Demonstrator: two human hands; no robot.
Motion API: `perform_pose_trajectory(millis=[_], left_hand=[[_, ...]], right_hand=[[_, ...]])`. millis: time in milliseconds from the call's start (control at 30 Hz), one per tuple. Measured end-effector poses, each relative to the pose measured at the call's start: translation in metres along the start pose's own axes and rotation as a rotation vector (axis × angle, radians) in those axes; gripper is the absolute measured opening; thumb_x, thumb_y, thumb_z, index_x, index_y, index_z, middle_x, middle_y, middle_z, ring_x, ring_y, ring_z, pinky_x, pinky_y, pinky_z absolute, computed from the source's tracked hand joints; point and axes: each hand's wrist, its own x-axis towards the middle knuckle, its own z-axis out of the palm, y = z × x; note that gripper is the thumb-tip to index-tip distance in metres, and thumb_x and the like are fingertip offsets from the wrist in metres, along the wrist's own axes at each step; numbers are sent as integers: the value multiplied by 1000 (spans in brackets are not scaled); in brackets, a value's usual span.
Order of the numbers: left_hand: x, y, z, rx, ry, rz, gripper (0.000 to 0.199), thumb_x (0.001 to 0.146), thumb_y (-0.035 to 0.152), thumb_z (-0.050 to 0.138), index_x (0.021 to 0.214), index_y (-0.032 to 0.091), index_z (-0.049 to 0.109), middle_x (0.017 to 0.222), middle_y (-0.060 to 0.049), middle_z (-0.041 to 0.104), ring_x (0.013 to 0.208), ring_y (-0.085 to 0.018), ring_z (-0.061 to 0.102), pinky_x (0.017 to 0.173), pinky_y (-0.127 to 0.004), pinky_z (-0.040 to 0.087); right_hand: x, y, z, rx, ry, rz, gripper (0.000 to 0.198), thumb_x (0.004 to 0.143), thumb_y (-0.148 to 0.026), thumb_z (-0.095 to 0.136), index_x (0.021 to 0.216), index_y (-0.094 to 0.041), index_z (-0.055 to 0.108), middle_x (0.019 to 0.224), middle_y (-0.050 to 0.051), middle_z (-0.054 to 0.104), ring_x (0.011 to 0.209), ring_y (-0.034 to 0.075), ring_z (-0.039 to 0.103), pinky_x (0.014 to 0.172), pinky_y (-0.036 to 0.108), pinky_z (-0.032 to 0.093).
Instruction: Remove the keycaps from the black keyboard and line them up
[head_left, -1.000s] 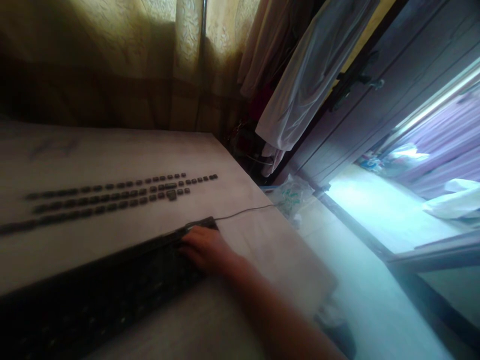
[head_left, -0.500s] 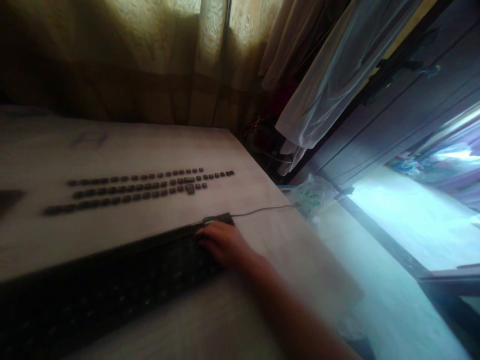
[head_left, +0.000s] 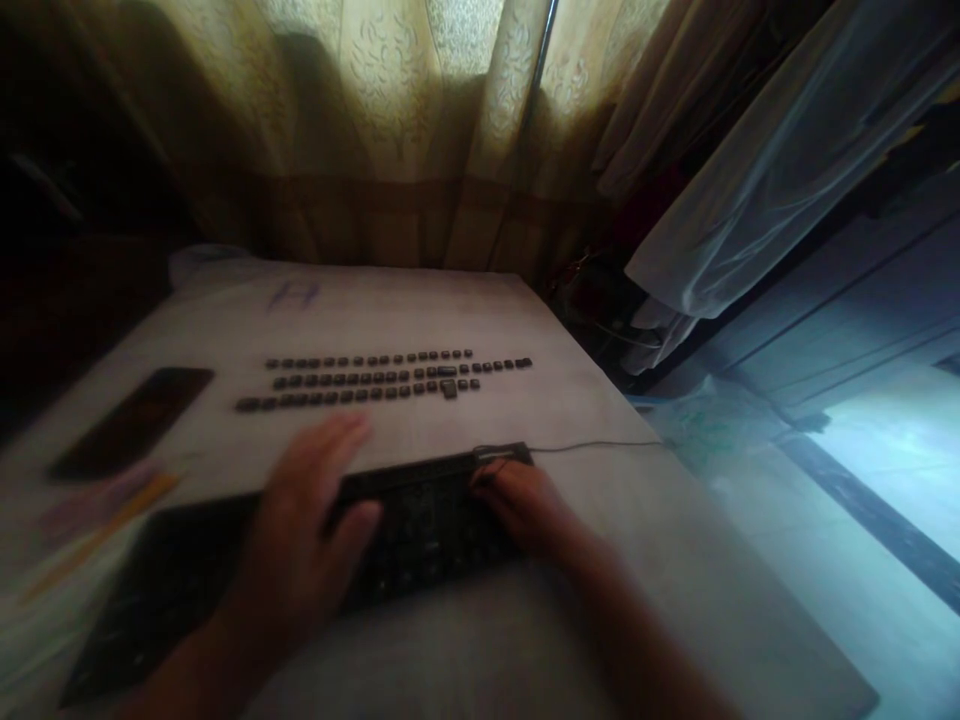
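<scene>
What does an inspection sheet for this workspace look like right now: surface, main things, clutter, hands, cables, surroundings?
Surface: pale table, purple mark toward the back.
Main things: black keyboard; small dark keys in three rows beyond it.
Clutter: dark flat object, orange strip, at left.
Hands: left hand open above keyboard, blurred, contact unclear; right hand curled at keyboard's right end.
Cables: thin cable running right from keyboard.
Surroundings: patterned curtain, hanging white cloth.

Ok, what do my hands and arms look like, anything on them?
Your left hand and right hand are both ungloved, and no sleeve, watch or bracelet shows on either forearm. It's too blurred to make out finer detail.
</scene>
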Motion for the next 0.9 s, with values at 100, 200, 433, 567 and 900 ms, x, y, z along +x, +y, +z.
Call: perform_pose_trajectory(millis=[100,200,433,567,900], left_hand=[[-7,5,24,58,-173,68,86,81,68,49,148,19,25,146,-15,43,135,-35,38,111,-57,25],[-17,6,46,108,-335,52,107,64,79,58,146,15,31,148,-19,39,135,-40,36,111,-58,24],[-22,5,53,127,-416,40,112,59,78,62,145,12,35,152,-22,30,138,-42,29,111,-59,22],[-17,9,50,169,-483,11,111,57,74,67,143,10,38,151,-23,29,138,-42,29,110,-60,23],[-13,12,41,103,-477,-19,94,69,64,66,144,14,37,151,-20,33,138,-39,31,109,-60,24]], right_hand=[[-2,0,1,59,48,-8,12,92,-15,49,91,-18,60,86,7,68,81,20,64,74,31,49],[-2,-1,1,104,68,32,12,92,-17,49,90,-19,61,84,6,69,78,19,64,71,30,49],[-2,-1,-2,214,89,121,14,91,-19,49,88,-21,62,80,4,69,73,18,65,68,28,49],[-5,0,-4,275,145,151,13,89,-21,50,89,-21,64,74,2,68,68,17,64,64,27,50],[-7,-15,4,581,267,292,16,90,-30,53,86,-20,66,65,-1,61,58,12,56,55,23,46]])
